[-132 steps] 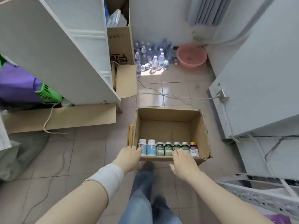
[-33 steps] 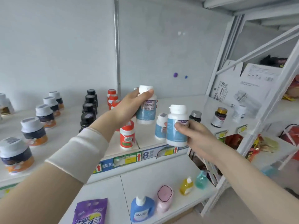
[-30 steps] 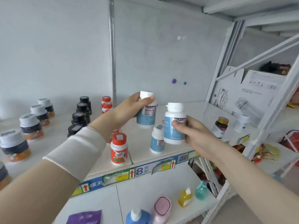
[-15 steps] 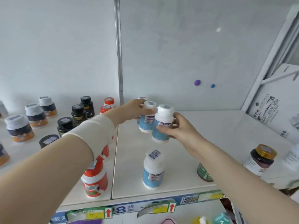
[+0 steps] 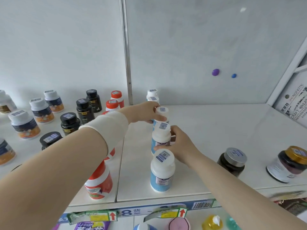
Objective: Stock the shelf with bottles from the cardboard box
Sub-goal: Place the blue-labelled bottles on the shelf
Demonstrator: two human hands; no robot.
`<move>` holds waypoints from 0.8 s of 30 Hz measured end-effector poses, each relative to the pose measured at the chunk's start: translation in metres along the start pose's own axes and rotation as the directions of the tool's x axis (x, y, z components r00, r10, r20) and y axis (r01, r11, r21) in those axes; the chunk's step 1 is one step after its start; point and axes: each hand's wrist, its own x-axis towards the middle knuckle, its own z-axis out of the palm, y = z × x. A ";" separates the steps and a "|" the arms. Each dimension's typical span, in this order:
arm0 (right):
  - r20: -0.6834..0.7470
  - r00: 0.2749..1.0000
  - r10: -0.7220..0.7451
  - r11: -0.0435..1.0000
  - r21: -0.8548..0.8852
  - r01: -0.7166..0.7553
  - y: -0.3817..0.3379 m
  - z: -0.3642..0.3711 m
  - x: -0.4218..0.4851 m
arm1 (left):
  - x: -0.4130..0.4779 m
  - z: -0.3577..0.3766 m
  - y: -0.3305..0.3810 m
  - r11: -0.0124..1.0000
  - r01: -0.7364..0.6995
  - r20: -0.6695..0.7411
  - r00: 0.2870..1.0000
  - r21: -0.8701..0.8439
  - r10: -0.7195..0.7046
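On the white shelf [image 5: 216, 130] a row of white-capped bottles with blue labels runs from front to back. My left hand [image 5: 146, 112] grips the cap of one blue-label bottle [image 5: 162, 112] near the back of the row. My right hand [image 5: 179, 145] holds a second blue-label bottle [image 5: 161, 136] just in front of it, fingers curled round its body. Both bottles look set down on the shelf, though their bases are hidden. A third blue-label bottle [image 5: 162, 173] stands free at the front. Two more white caps [image 5: 152, 93] stand by the back wall. The cardboard box is out of view.
Red-capped bottles [image 5: 98, 181], black bottles [image 5: 82, 110] and orange-label jars [image 5: 24, 123] fill the shelf's left half. Two dark jars [image 5: 231, 161] [image 5: 289, 163] stand at the right front. A printed carton [image 5: 294, 103] leans at far right. Price tags [image 5: 93, 216] hang on the shelf edge.
Both hands have lowered their bottles onto the shelf, in line behind the front bottle. One second ago the bottles were held up in the air; 4.4 s ago the hands were at the cardboard box.
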 end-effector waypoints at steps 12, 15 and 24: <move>-0.014 0.999 0.033 0.998 -0.055 -0.034 -0.001 0.007 0.001 | -0.001 0.003 -0.001 0.992 -0.007 -0.005 1.000 0.127 0.008; 0.002 0.999 0.053 0.996 -0.075 -0.053 -0.008 0.003 -0.002 | -0.007 0.000 0.006 0.980 -0.012 -0.008 1.000 0.196 0.013; -0.042 0.999 -0.025 0.965 -0.261 0.014 -0.070 -0.026 -0.038 | -0.091 -0.042 0.035 0.826 0.045 -0.178 0.982 0.561 0.067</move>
